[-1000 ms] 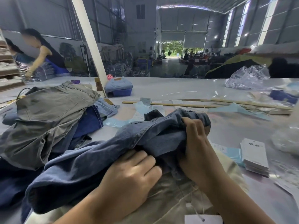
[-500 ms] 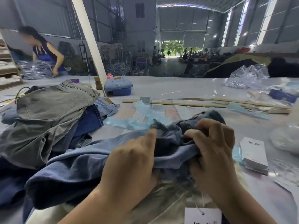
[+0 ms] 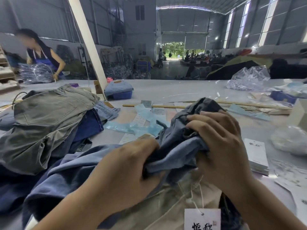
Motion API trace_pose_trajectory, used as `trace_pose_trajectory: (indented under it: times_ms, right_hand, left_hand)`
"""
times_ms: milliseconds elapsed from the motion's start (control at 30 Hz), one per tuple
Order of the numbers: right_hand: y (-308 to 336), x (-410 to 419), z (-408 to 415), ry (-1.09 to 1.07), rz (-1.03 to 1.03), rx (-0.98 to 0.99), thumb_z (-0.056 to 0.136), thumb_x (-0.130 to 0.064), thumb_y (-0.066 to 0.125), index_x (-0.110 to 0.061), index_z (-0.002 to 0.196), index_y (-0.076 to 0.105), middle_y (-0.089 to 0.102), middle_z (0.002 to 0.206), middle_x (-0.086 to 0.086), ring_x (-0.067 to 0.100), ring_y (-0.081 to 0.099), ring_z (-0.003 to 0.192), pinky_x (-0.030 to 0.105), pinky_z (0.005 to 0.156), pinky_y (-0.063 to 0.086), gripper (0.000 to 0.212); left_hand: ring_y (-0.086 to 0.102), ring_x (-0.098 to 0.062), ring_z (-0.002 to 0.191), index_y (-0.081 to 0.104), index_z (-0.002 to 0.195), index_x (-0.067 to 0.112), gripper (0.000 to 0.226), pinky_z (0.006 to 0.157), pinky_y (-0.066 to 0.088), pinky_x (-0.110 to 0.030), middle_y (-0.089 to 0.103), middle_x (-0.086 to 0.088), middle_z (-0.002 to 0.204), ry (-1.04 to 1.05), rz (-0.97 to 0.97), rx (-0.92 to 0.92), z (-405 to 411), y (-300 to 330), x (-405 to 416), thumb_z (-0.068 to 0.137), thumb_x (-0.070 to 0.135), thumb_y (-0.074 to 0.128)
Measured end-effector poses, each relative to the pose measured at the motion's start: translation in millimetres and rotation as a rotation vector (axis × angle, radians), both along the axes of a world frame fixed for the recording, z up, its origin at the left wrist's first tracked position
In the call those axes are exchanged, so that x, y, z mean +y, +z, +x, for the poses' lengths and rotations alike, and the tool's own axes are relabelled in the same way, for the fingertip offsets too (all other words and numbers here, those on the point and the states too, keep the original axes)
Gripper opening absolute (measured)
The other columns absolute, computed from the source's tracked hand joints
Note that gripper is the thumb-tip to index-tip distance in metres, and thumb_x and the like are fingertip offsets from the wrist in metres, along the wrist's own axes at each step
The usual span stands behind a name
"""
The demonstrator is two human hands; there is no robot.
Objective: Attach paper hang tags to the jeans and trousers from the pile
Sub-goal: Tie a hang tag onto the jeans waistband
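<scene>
At far left the pile (image 3: 49,123) of trousers, a grey-green pair on top of darker blue ones, lies on the table (image 3: 166,90), well apart from the work in hand. Just right of it the blue jeans (image 3: 79,170) being worked on run from a loose leg low at the left, up and rightwards to a bunched end between the hands; that is their long axis, left-low to right-high, and the bunched end points away from the person toward the far right. The left hand (image 3: 126,170) has its grip closed on a fold of the denim, fingers curled under it. The right hand (image 3: 221,138) is closed on the crumpled top end, fingers wrapped over the cloth, so the gathered part lies between the two grips and nearer the right one. Whether this end is the waistband cannot be told. Under the hands lies a cream pair (image 3: 176,201) with a tag (image 3: 201,219) already on its string, close to the person. The stack of loose tags (image 3: 256,156) lies on the table just right of the right hand, so that hand is the nearer one to fetch the next tag, while the left could keep the denim steady.
</scene>
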State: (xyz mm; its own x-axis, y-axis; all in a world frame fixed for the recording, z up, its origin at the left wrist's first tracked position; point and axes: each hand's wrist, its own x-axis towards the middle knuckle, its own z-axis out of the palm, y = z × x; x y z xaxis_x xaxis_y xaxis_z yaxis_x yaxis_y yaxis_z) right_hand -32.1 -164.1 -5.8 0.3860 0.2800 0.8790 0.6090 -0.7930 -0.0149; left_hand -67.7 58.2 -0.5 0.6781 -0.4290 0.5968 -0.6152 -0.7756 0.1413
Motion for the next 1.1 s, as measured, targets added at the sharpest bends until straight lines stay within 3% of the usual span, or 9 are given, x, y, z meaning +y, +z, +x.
trace_pose_trajectory:
  times_ms: [167, 267, 400, 600, 700, 800, 933, 1033, 1100]
  right_hand:
    - [-39.4, -13.5, -13.7, -0.011, -0.264, 0.170, 0.065, -0.023, 0.069, -0.020, 0.105, 0.065, 0.066, 0.119, -0.002, 0.027, 0.059, 0.110, 0.049, 0.097, 0.043, 0.040]
    - [-44.9, -27.0, -14.8, -0.041, -0.253, 0.205, 0.065, -0.019, 0.073, -0.020, 0.112, 0.058, 0.064, 0.124, 0.000, 0.028, 0.056, 0.113, 0.047, 0.094, 0.042, 0.050]
    - [-23.0, -32.5, -15.9, -0.080, -0.074, 0.055, 0.078, -0.014, 0.048, -0.012, 0.104, 0.069, 0.067, 0.121, 0.001, 0.031, 0.058, 0.110, 0.047, 0.091, 0.041, 0.034]
    - [-51.8, -29.3, -25.9, -0.082, -0.114, -0.016, 0.103, -0.030, 0.029, -0.019, 0.090, 0.076, 0.070, 0.117, -0.004, 0.022, 0.054, 0.112, 0.052, 0.101, 0.036, 0.050]
    - [-65.1, -31.1, -32.2, -0.154, -0.067, 0.030, 0.090, -0.033, 0.046, -0.026, 0.107, 0.061, 0.065, 0.127, 0.008, 0.027, 0.051, 0.119, 0.056, 0.102, 0.034, 0.023]
    - [-66.7, -40.7, -31.0, -0.262, 0.290, 0.282, 0.061, -0.048, 0.058, -0.015, 0.129, 0.048, 0.049, 0.139, 0.023, 0.039, 0.047, 0.127, 0.054, 0.102, 0.038, 0.076]
    - [-64.5, -46.7, -30.5, -0.015, 0.665, 0.559, 0.060, -0.026, 0.078, -0.054, 0.126, 0.037, 0.063, 0.122, -0.024, -0.008, 0.063, 0.100, 0.011, 0.082, 0.049, 0.083]
    - [-63.6, -64.6, -26.0, 0.121, 0.732, 0.722, 0.052, 0.000, 0.091, -0.048, 0.129, 0.044, 0.062, 0.123, -0.027, -0.001, 0.069, 0.093, 0.018, 0.078, 0.054, 0.102]
    - [-50.5, -73.9, -29.9, 0.319, 0.795, 0.868, 0.053, -0.003, 0.073, -0.048, 0.129, 0.050, 0.070, 0.116, -0.011, 0.008, 0.072, 0.089, 0.013, 0.069, 0.053, 0.091]
  left_hand:
    - [0.055, -0.019, 0.091, 0.041, 0.100, 0.033, 0.025, 0.078, 0.044, -0.033, 0.053, 0.008, 0.098, 0.051, 0.370, 0.187, 2.2, -38.9, -5.8, 0.080, 0.047, 0.049]
    - [0.060, -0.019, 0.063, 0.053, 0.087, 0.028, 0.036, 0.052, 0.049, -0.030, 0.055, 0.005, 0.076, 0.058, 0.379, 0.125, 5.9, -30.7, -8.8, 0.057, 0.037, 0.069]
    - [0.057, -0.023, 0.064, 0.049, 0.088, 0.026, 0.050, 0.046, 0.038, -0.029, 0.052, 0.003, 0.080, 0.100, 0.230, 0.055, 11.2, -9.6, -6.6, 0.045, 0.019, 0.073]
    - [0.051, -0.012, 0.113, 0.030, 0.112, 0.043, 0.042, 0.090, 0.046, -0.035, 0.039, 0.016, 0.106, 0.116, 0.312, 0.538, 16.8, -36.2, -7.8, 0.074, 0.039, 0.050]
    - [0.052, 0.003, 0.104, 0.035, 0.108, 0.056, 0.057, 0.095, 0.046, -0.038, 0.044, 0.025, 0.109, 0.014, 0.296, 0.758, 24.3, -25.4, -2.4, 0.055, 0.070, 0.052]
    - [0.056, 0.016, 0.083, 0.046, 0.099, 0.066, 0.067, 0.081, 0.050, -0.025, 0.050, 0.043, 0.099, -0.035, 0.241, 0.892, 26.9, 7.7, -2.8, 0.040, 0.095, 0.056]
    - [0.058, 0.012, 0.091, 0.051, 0.110, 0.056, 0.071, 0.081, 0.047, -0.023, 0.062, 0.033, 0.100, -0.051, -0.160, 0.720, 42.9, 16.8, -38.7, 0.056, 0.100, 0.036]
    - [0.045, -0.007, 0.115, 0.039, 0.127, 0.047, 0.057, 0.097, 0.040, -0.034, 0.046, 0.020, 0.116, 0.024, -0.075, 0.442, 43.8, -22.0, -79.8, 0.080, 0.078, 0.027]
    - [0.049, -0.019, 0.113, 0.043, 0.135, 0.036, 0.065, 0.094, 0.045, -0.040, 0.047, 0.007, 0.121, 0.133, 0.131, 0.333, 34.0, -49.1, -99.1, 0.083, 0.068, 0.023]
